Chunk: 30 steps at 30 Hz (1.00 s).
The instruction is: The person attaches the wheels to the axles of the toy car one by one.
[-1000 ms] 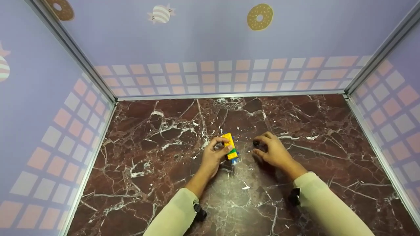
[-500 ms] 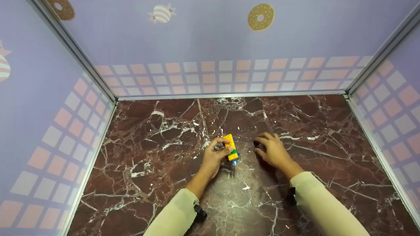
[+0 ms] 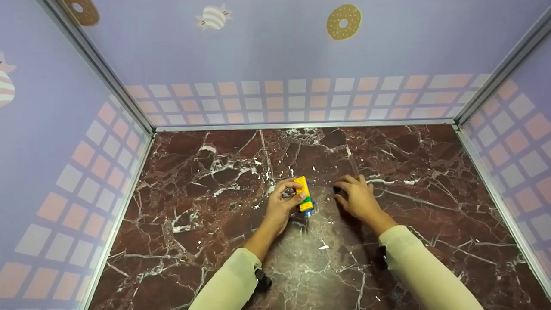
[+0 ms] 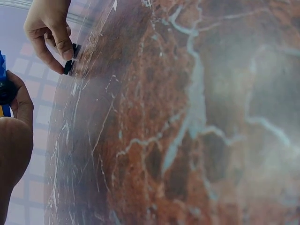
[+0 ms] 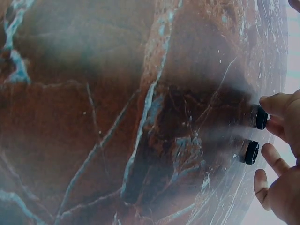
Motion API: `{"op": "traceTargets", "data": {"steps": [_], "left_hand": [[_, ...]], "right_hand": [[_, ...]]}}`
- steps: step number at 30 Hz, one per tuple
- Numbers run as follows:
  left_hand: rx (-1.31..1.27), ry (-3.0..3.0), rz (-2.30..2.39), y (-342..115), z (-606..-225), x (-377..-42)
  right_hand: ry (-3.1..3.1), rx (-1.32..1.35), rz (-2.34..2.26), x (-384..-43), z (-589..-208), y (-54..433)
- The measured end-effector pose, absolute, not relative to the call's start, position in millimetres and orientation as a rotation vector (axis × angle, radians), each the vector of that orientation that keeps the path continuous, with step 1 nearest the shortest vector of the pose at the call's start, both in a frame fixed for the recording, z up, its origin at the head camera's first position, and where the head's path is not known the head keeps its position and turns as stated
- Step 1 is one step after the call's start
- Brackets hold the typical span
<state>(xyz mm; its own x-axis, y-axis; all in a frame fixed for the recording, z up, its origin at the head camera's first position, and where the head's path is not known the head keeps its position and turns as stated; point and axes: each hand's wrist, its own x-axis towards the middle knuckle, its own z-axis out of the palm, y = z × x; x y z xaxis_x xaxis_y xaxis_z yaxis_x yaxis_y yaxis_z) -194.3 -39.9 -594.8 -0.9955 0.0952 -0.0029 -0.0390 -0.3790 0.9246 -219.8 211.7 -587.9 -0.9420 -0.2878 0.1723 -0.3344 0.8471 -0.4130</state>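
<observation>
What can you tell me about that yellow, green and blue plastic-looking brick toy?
The brick toy is a narrow, oblong build. A green band crosses its yellow top toward the near end; blue pieces show at its edges, with a round, black, wheel-like part. The left hand pinches it, long side slanting away from the person. Whether it touches the dark-red marbled tabletop is unclear.

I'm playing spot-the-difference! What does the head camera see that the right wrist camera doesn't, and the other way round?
Of these two, only the head view shows the yellow block toy and the doughnut picture on the wall. Only the right wrist view clearly shows two black round pieces. Both show the right hand and the veined tabletop.
</observation>
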Motion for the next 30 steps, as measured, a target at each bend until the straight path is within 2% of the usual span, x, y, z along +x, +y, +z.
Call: {"op": "traceTargets", "data": {"steps": [19, 30], "left_hand": [[0.117, 1.739, 2.507, -41.0, -595.4, -193.0], [0.102, 1.717, 2.510, -41.6, -595.6, -193.2]], "right_hand": [[-2.845, 0.434, 0.576, -220.7, -596.7, 211.1], [-2.812, 0.414, 0.691, -220.7, -593.1, 211.4]]}}
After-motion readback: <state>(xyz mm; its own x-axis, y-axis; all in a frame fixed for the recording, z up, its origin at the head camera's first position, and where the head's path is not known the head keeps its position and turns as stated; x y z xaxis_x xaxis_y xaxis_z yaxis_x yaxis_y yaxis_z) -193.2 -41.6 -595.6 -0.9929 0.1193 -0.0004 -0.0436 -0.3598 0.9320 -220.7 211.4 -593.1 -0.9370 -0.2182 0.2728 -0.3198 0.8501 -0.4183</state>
